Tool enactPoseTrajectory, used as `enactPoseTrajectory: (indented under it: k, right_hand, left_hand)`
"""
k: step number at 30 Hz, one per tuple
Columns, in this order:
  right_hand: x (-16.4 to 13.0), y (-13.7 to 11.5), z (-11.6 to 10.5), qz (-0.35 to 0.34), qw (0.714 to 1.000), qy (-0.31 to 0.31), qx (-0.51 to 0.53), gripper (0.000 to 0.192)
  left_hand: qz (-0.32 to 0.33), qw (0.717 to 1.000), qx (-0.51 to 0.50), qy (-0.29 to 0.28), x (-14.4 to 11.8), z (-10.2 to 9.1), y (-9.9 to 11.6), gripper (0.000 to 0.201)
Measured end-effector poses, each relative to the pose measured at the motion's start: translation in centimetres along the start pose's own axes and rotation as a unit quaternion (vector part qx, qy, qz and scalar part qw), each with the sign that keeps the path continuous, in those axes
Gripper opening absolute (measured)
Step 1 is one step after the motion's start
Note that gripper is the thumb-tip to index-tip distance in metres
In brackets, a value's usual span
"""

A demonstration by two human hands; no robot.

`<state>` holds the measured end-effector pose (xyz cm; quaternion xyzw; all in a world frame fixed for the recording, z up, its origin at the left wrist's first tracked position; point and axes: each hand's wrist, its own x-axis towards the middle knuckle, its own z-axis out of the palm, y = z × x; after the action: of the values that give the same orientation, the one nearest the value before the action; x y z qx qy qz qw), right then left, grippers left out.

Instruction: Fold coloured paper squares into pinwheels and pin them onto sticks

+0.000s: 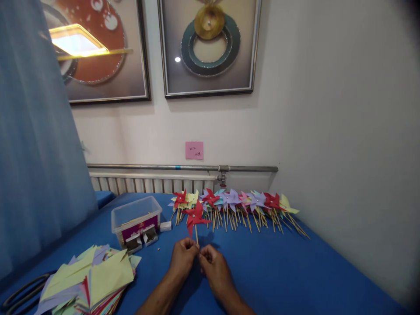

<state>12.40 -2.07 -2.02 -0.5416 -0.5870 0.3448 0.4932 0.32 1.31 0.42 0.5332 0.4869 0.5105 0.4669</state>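
A red paper pinwheel (195,216) stands upright on a thin wooden stick over the blue table (278,271). My left hand (183,258) and my right hand (212,263) meet at the bottom of that stick, fingers closed around it. Behind it, a long row of finished pinwheels (239,204) in red, yellow, purple and pink lies along the wall, sticks pointing toward me.
A clear plastic box (136,217) with small cartons in front of it sits left of my hands. A pile of folded coloured paper (88,280) lies at the near left. A blue curtain (36,144) hangs at the left; a radiator and pipe (183,168) run along the wall.
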Motion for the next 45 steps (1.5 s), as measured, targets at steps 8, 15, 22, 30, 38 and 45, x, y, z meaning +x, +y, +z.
enactPoseTrajectory:
  k: [8, 15, 22, 30, 38, 45]
  right_hand:
    - [-0.4, -0.5, -0.1, -0.014, 0.996, 0.018, -0.086, 0.025]
    - [-0.7, -0.6, 0.6, -0.037, 0.983, -0.009, -0.181, 0.019]
    - [-1.1, -0.5, 1.5, -0.07, 0.973, -0.027, -0.217, 0.014]
    - [-1.4, -1.0, 1.6, -0.078, 0.976, -0.021, -0.202, 0.014]
    - [-1.2, -0.9, 1.9, -0.067, 0.975, -0.029, -0.209, 0.014]
    - [-1.1, -0.7, 2.0, -0.067, 0.974, -0.031, -0.215, 0.013]
  left_hand:
    - [0.004, 0.998, 0.058, 0.02, -0.2, 0.5, -0.6, 0.017]
    - [0.032, 0.99, 0.128, 0.051, 0.6, -0.5, -1.3, 0.017]
    - [0.071, 0.96, 0.251, 0.098, 1.9, -3.3, -1.3, 0.026]
    - [0.053, 0.94, 0.325, 0.09, 1.6, -3.4, -1.7, 0.026]
    - [0.014, 0.885, 0.457, 0.09, 5.3, -3.1, 1.0, 0.024]
    - [-0.002, 0.859, 0.506, 0.082, 10.3, 0.4, 2.9, 0.025]
